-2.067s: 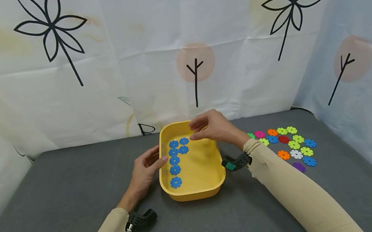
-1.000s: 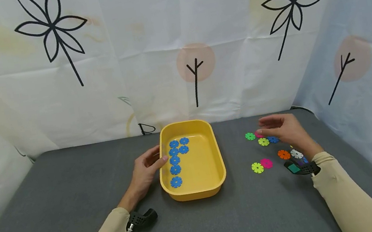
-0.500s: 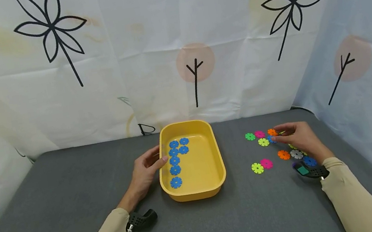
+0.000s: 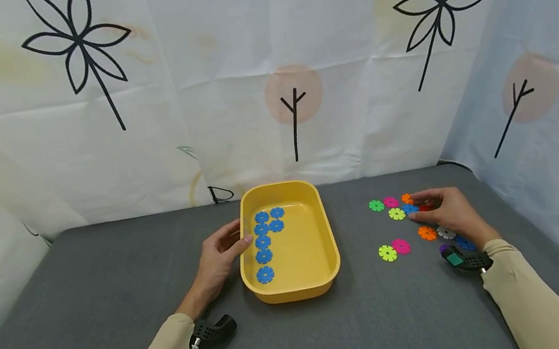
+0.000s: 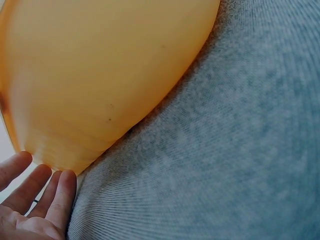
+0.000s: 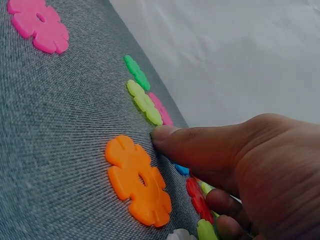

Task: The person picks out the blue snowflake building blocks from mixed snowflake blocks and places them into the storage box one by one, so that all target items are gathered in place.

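My left hand (image 4: 219, 260) grips the left rim of a yellow plastic tray (image 4: 298, 293), thumb over the edge. In the left wrist view its fingers (image 5: 62, 192) lie along the outer wall. Several blue flower-shaped discs (image 4: 264, 255) lie inside the tray along its left side. My right hand (image 4: 450, 211) is low over the loose discs on the right, its thumb and fingers apart around a blue flower-shaped disc (image 4: 410, 209). The right wrist view shows the thumb extended, with a bit of that blue disc (image 6: 182, 169) under it. A red disc (image 6: 198, 200) is beside the curled fingers.
Orange (image 4: 427, 233), white, purple and blue discs lie by my right wrist. Green (image 4: 376, 205), pink and yellow-green discs are left of the hand. A yellow-green disc (image 4: 388, 253) touches a pink one (image 4: 401, 246) nearer me. A fabric backdrop hangs behind the grey table (image 4: 116, 322).
My right hand has moved from above the tray to the discs on the right, then lowered to the blue disc. The left hand and the tray stay where they were.
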Demonstrator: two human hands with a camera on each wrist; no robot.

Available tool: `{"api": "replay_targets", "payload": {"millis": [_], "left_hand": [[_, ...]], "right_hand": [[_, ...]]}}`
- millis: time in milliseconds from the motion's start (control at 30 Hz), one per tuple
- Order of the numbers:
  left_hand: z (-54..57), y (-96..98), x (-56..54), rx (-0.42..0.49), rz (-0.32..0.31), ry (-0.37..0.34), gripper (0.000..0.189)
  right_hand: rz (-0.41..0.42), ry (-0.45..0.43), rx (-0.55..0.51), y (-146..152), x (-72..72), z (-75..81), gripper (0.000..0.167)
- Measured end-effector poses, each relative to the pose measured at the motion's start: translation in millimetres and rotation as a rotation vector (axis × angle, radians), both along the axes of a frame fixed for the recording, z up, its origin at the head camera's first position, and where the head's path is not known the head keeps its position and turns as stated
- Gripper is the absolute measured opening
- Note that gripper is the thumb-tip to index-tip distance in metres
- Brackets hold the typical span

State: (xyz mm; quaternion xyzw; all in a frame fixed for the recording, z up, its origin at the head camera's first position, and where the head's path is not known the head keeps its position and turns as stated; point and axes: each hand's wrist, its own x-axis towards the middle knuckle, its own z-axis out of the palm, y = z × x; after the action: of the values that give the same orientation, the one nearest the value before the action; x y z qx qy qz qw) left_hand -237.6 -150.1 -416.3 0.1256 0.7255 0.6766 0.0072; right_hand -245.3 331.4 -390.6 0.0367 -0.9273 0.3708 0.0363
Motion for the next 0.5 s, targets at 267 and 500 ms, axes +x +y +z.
{"api": "replay_targets", "payload": {"millis": [267,500], "left_hand": [[-0.2,0.0,0.8,-0.006,0.000,-0.003,0.056],[0.6,0.6,0.4,-0.002,0.002,-0.010,0.056]], "right_hand": [[-0.017,-0.001,0.055,-3.9,1.1,1.6,0.051],[-0.043,0.007,0.089,-6.1,1.0,2.9,0.049]]}}
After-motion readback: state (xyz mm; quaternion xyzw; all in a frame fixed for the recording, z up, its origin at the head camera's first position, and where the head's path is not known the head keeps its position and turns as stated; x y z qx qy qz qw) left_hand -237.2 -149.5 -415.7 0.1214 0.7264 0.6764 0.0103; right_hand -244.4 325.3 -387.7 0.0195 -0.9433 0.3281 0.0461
